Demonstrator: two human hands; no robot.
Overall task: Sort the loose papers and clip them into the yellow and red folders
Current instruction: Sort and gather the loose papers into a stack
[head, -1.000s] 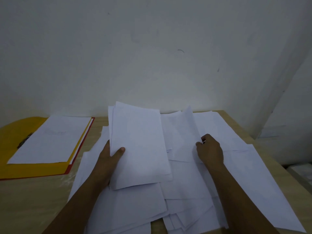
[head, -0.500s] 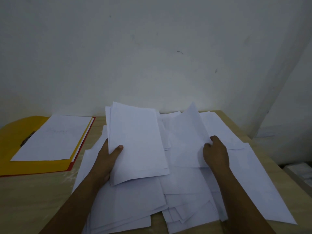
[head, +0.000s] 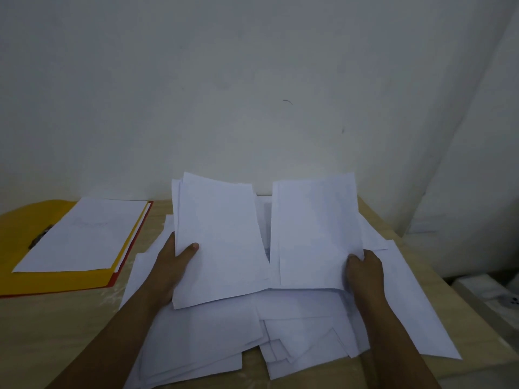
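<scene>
A messy heap of loose white papers [head: 295,327] covers the middle of the wooden table [head: 42,341]. My left hand [head: 171,262] grips a small stack of sheets [head: 219,242] raised above the heap, thumb on top. My right hand [head: 365,268] pinches the lower right corner of another lifted sheet [head: 314,231], held beside the stack. At the left lies the open yellow folder [head: 16,228] with white paper [head: 84,234] on it and a dark clip [head: 40,237] at its left. A red folder edge [head: 132,248] shows under the yellow one.
A pale wall stands right behind the table. The table's right edge [head: 438,279] runs diagonally, with white things on the floor beyond it at the far right. One long sheet [head: 415,304] reaches that edge.
My right hand has lifted a sheet off the heap and raised it upright next to the stack in my left hand. The left hand has stayed almost still.
</scene>
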